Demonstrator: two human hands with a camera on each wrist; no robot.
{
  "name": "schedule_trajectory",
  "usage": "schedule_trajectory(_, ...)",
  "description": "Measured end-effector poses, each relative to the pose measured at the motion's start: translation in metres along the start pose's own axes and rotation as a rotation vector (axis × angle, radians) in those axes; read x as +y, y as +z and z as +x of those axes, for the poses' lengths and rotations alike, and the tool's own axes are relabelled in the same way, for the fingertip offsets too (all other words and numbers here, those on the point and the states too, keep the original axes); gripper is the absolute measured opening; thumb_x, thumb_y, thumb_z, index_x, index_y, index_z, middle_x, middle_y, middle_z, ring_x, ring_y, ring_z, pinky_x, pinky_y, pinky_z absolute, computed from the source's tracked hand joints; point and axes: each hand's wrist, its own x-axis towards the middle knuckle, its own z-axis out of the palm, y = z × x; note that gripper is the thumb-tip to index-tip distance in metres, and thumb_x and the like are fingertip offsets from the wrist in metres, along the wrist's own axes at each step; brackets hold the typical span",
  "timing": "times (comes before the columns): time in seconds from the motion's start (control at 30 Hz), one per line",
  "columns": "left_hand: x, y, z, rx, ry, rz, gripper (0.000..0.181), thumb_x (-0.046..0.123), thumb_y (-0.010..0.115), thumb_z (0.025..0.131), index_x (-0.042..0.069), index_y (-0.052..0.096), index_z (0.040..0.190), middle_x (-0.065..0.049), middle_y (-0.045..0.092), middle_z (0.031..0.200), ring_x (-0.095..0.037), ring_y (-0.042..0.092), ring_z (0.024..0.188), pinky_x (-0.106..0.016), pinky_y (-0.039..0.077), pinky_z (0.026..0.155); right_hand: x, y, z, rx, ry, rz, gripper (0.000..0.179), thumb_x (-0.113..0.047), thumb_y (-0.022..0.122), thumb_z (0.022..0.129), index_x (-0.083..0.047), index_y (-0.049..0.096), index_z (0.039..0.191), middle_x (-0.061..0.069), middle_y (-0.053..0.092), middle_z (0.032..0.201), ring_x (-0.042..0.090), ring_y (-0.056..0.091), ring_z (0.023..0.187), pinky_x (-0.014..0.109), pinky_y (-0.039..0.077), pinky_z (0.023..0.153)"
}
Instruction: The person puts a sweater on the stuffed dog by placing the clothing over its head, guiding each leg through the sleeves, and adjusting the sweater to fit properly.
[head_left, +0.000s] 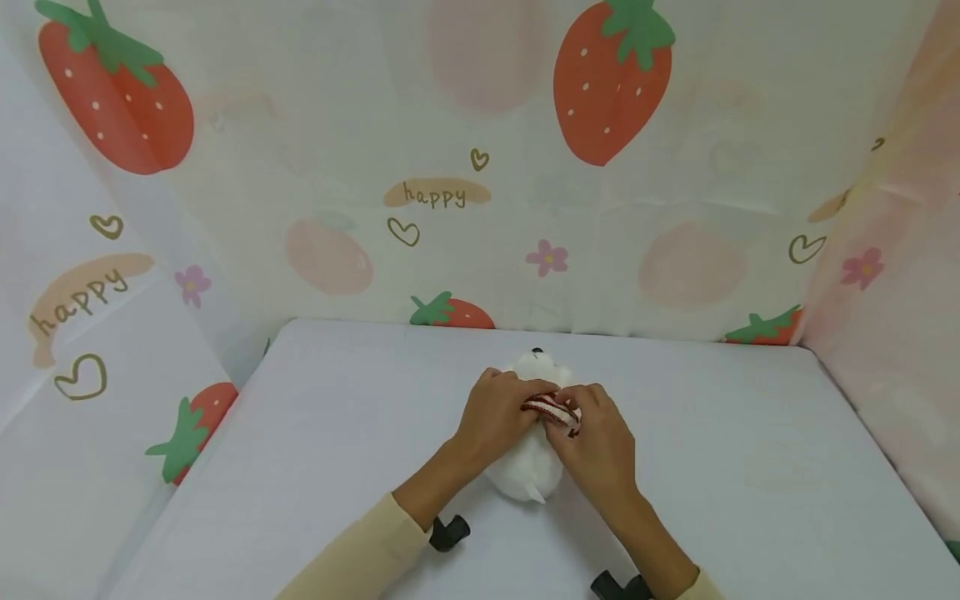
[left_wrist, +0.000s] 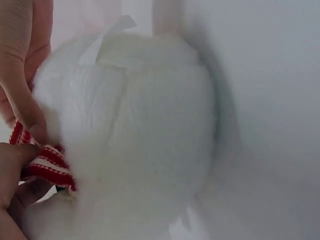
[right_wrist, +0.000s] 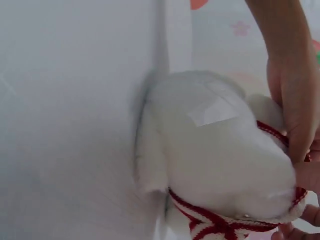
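In my head feed, the left hand (head_left: 497,414) and right hand (head_left: 597,442) pinch a red-and-white striped band (head_left: 553,408) at the white toy (head_left: 517,475). I see its dark nose (head_left: 537,351) facing the far edge of the white counter (head_left: 735,467), before a strawberry-printed backdrop (head_left: 337,133).

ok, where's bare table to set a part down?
Table: bare from the right hand out to its right edge, and from the left hand out to its left edge. Crowded: the middle, where both hands pinch the striped band at the white plush.
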Motion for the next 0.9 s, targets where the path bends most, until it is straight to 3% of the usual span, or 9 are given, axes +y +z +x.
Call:
schedule_trajectory(0.17, -0.002, -0.008, -0.002, 0.042, 0.056, -0.014, 0.042, 0.003, 0.075, 0.083, 0.029, 0.079, 0.116, 0.006, 0.068, 0.067, -0.01, 0.055, 0.06, -0.033, 0.046, 0.08, -0.002, 0.001, 0.003, 0.085, 0.051, -0.088, 0.031, -0.012, 0.082, 0.078, -0.008, 0.066, 0.105, 0.012, 0.065, 0.102, 0.032, 0.06, 0.084, 0.045, 0.048, 0.066)
schedule_trajectory(0.37, 0.001, -0.014, -0.01, 0.083, 0.115, 0.022, 0.041, 0.004, 0.077, 0.083, 0.028, 0.079, 0.115, 0.007, 0.061, 0.058, -0.006, 0.045, 0.053, -0.03, 0.044, 0.073, 0.002, 0.005, 0.003, 0.128, 0.07, -0.083, 0.018, -0.015, 0.078, 0.079, -0.008, 0.068, 0.092, 0.011, 0.067, 0.098, 0.034, 0.061, 0.087, 0.048, 0.046, 0.07)
schedule_trajectory(0.47, 0.003, -0.015, -0.014, 0.087, 0.13, 0.017, 0.039, 0.004, 0.076, 0.084, 0.028, 0.08, 0.115, 0.007, 0.058, 0.055, -0.006, 0.042, 0.051, -0.03, 0.043, 0.071, 0.003, 0.007, 0.001, 0.126, 0.073, -0.092, 0.017, -0.018, 0.079, 0.08, -0.008, 0.068, 0.088, 0.011, 0.067, 0.095, 0.034, 0.061, 0.085, 0.048, 0.046, 0.069)
schedule_trajectory(0.63, 0.005, -0.016, -0.018, 0.099, 0.176, 0.081, 0.037, 0.008, 0.08, 0.083, 0.029, 0.08, 0.113, 0.006, 0.062, 0.059, -0.009, 0.052, 0.055, -0.031, 0.046, 0.074, 0.004, 0.007, 0.001, 0.111, 0.121, -0.084, 0.019, -0.017, 0.081, 0.078, -0.008, 0.067, 0.087, 0.012, 0.068, 0.097, 0.034, 0.061, 0.085, 0.05, 0.046, 0.07)
schedule_trajectory(0.73, 0.004, -0.016, -0.02, 0.112, 0.21, 0.129, 0.037, 0.011, 0.083, 0.08, 0.03, 0.08, 0.111, 0.006, 0.064, 0.062, -0.011, 0.057, 0.059, -0.032, 0.048, 0.076, 0.006, 0.007, 0.003, 0.093, 0.163, -0.068, 0.021, -0.015, 0.082, 0.077, -0.008, 0.067, 0.09, 0.013, 0.068, 0.099, 0.033, 0.06, 0.084, 0.05, 0.045, 0.071)
schedule_trajectory(0.9, 0.004, -0.017, -0.026, 0.096, 0.23, 0.114, 0.034, 0.007, 0.083, 0.079, 0.029, 0.081, 0.106, 0.007, 0.072, 0.073, -0.01, 0.063, 0.069, -0.034, 0.048, 0.082, 0.012, 0.006, 0.002, 0.04, 0.236, -0.058, 0.026, -0.016, 0.081, 0.078, -0.007, 0.068, 0.1, 0.014, 0.067, 0.101, 0.033, 0.06, 0.086, 0.05, 0.046, 0.074)
